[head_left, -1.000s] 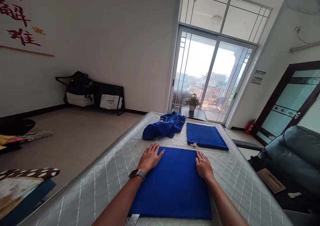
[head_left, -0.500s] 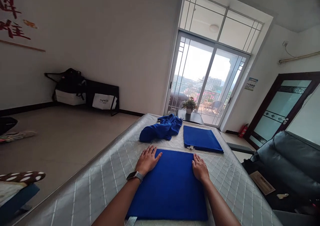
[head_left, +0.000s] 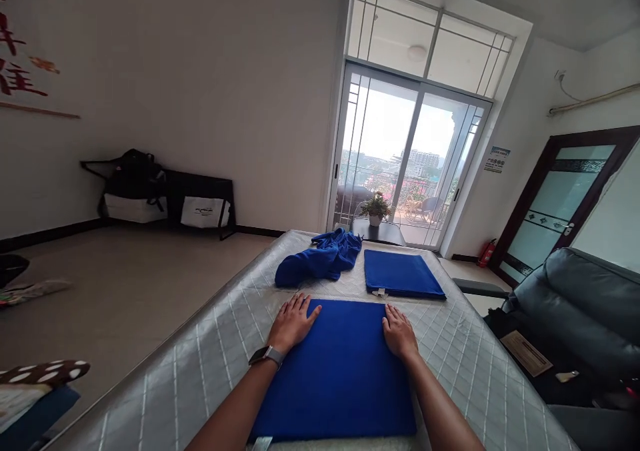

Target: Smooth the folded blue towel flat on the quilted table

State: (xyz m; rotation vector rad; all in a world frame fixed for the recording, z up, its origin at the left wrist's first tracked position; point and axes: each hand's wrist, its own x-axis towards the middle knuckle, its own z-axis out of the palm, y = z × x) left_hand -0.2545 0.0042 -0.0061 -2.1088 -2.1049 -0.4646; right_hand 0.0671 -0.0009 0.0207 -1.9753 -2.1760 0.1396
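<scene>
The flat, four-sided piece of royal-blue cloth (head_left: pixel 340 371) lies on the silver-white quilted mattress (head_left: pixel 200 378), right in front of the person. From where I stand, it looks light and soft, thin enough to flop if lifted by one edge, with enough nap, I would guess, not to slip much from the fingers. Nothing about it seems fragile. I would take it by two opposite corners, or slide the fingers under both side edges so the layers, if it is folded, stay together.

Its side edges run away from the person, roughly toward the glass door (head_left: pixel 400 151), and a small white tag (head_left: pixel 262 444) sticks out at its near left corner. It looks close to square; at this slant I can't tell which way is longer.

The left hand (head_left: pixel 291 322) rests open at its far left corner, thumb over the cloth, a watch (head_left: pixel 267 356) on the wrist. The right hand (head_left: pixel 400 333) lies open along its far right corner, fingers extended. Neither is clenched around anything.

Beyond it, to the right, sits a neat, flat blue cloth stack (head_left: pixel 403 273); beyond it, to the left, a crumpled blue cloth (head_left: pixel 320 261). Off to its right is a dark leather sofa (head_left: pixel 590 298).
</scene>
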